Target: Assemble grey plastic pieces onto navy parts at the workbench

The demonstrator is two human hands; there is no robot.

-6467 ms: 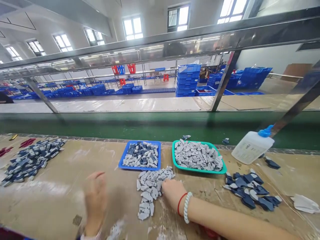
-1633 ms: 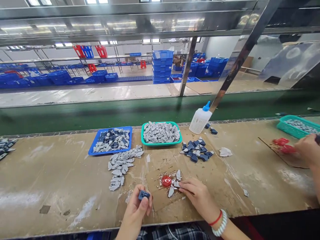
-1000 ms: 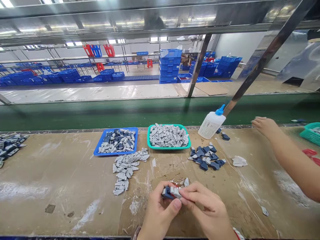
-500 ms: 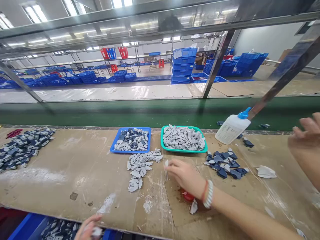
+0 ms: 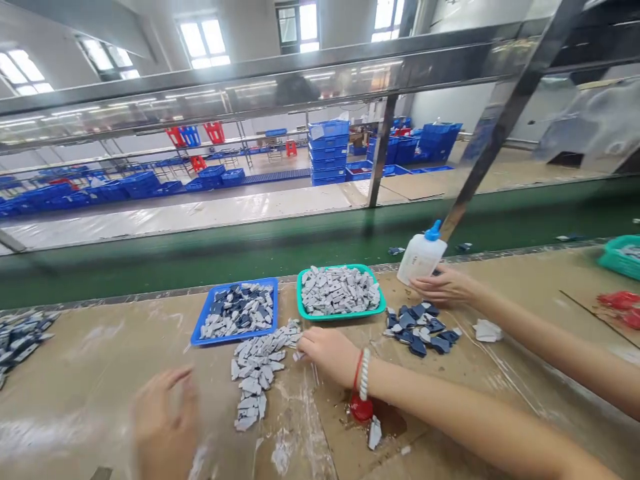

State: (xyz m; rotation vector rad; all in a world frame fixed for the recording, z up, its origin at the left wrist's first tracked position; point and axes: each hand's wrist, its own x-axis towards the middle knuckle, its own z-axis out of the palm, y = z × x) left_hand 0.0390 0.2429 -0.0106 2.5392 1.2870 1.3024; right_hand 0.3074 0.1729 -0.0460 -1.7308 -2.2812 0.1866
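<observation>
My right hand (image 5: 327, 353), with a red string and a white bead bracelet on the wrist, rests knuckles-up at the right edge of a loose pile of grey plastic pieces (image 5: 257, 377). Its fingers are curled and pinch a grey piece there. My left hand (image 5: 165, 427) hovers over the bench at the lower left, smeared by motion. A red cap (image 5: 361, 408) and one grey piece (image 5: 374, 433) lie on a cardboard sheet (image 5: 415, 427) under my right forearm. Behind the pile stand a blue tray (image 5: 199, 335) of grey and dark blue pieces and a teal tray (image 5: 345, 314) of grey pieces.
Another person's hand (image 5: 445, 287) reaches in from the right beside a white bottle with a blue cap (image 5: 423, 257), above a heap of dark blue pieces (image 5: 420, 327). A green conveyor belt (image 5: 250, 253) runs behind the bench. More pieces (image 5: 20, 333) lie far left; a teal basket (image 5: 620, 257) is far right.
My left hand has come up from below the bench edge to over the bench. My right hand stays at the grey pile. The other person's hand has moved in to the bottle.
</observation>
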